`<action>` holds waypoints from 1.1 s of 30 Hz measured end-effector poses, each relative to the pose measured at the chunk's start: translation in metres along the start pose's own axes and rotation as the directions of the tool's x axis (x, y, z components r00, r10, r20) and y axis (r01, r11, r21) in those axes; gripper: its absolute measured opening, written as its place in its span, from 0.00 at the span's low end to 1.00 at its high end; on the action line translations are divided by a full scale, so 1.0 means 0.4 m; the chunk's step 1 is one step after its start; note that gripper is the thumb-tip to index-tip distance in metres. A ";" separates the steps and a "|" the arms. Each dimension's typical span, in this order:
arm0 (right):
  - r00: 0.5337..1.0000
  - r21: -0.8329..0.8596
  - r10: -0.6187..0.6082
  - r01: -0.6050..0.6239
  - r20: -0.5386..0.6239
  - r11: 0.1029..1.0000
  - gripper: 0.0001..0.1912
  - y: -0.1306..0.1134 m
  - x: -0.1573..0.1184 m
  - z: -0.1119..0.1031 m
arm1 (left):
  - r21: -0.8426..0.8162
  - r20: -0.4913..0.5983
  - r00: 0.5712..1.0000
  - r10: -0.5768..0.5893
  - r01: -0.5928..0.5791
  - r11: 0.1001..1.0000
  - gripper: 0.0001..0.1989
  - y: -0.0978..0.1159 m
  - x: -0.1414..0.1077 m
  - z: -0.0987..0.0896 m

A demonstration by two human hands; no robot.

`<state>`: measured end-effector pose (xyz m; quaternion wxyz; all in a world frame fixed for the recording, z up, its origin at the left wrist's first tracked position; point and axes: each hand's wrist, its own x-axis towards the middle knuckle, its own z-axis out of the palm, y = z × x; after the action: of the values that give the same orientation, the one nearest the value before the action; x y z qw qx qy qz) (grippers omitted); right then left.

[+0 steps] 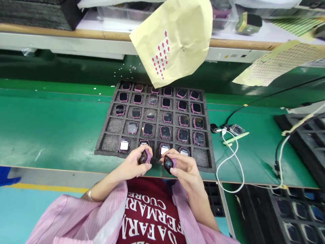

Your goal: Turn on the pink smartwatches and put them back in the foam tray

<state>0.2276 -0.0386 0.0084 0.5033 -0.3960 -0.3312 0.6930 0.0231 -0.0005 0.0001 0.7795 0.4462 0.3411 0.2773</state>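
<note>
A dark grey foam tray divided into square compartments lies on the green bench. Most compartments hold a purple-framed smartwatch body with its screen up; a few in the front row, such as the lit watch, glow white. Over the tray's front edge, my left hand is closed around a purple watch body, its dark face tilted sideways. My right hand grips a second purple watch body between thumb and fingers, dark side toward me. The two watches are apart.
A yellow paper sheet with red arrow stickers hangs from the shelf over the tray's back edge. Right of the tray lie a white cable and a green pen. More foam trays stand at the lower right.
</note>
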 end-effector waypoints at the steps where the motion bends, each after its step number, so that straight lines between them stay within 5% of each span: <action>1: 1.000 -0.005 -0.003 0.003 -0.001 1.000 0.15 0.000 0.000 0.000 | -0.006 -0.002 1.000 -0.001 0.001 1.000 0.10 0.001 0.000 -0.001; 33: 0.997 -0.083 -0.078 0.079 0.018 0.993 0.15 0.006 -0.001 -0.003 | 0.053 -0.081 0.997 0.019 -0.015 0.998 0.13 -0.004 0.002 -0.004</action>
<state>0.2277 -0.0395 0.0058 0.5107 -0.3983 -0.3790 0.6609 0.0225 0.0001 -0.0021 0.7507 0.4577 0.3757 0.2930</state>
